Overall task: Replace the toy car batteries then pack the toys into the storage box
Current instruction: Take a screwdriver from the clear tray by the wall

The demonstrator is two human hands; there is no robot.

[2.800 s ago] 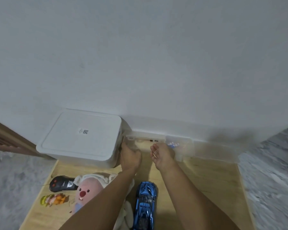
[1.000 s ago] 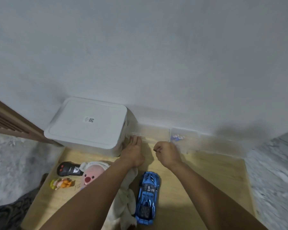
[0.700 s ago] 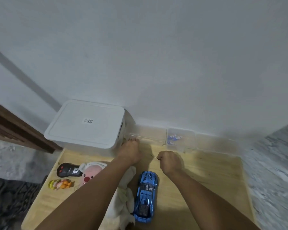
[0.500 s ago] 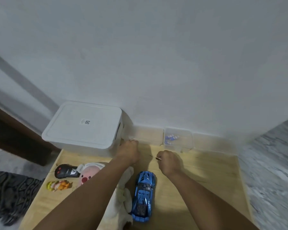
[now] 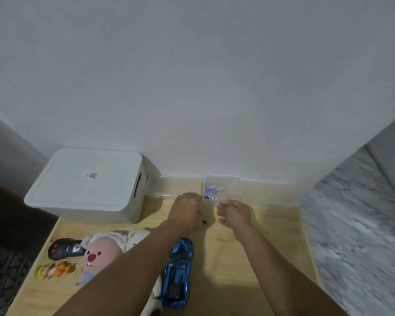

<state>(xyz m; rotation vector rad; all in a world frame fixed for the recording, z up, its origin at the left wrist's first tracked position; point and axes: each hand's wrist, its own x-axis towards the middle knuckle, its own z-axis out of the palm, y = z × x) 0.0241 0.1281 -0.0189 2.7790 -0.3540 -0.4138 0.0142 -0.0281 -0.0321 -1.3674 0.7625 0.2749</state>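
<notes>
The right hand [image 5: 234, 215] has moved since a moment ago. It was a closed fist pinching a thin tool in front of the blue toy car [image 5: 178, 272]; now it is beyond the car, at the front edge of the small clear box [image 5: 228, 190] with the blue batteries [image 5: 211, 192] inside. Its fingers are loosely curled and I cannot tell if they hold anything. The left hand [image 5: 186, 212] stays beyond the car's nose, curled, and a small dark tip [image 5: 204, 221] shows at its right side; whether it grasps this thing is unclear. I judge that the person now goes for new batteries, so the replacing is only at its beginning.

The car lies on the light wooden table [image 5: 271, 258], untouched. Left of the car are a pink plush toy [image 5: 98, 254], a black remote control [image 5: 63, 248] and a small yellow-orange figure [image 5: 53, 270]. Beyond these, left of the car, the white storage box [image 5: 87, 185] stands with its lid on, against a plain white wall [image 5: 192, 87]. Right of the table the floor [image 5: 356, 236] looks like grey marble.
</notes>
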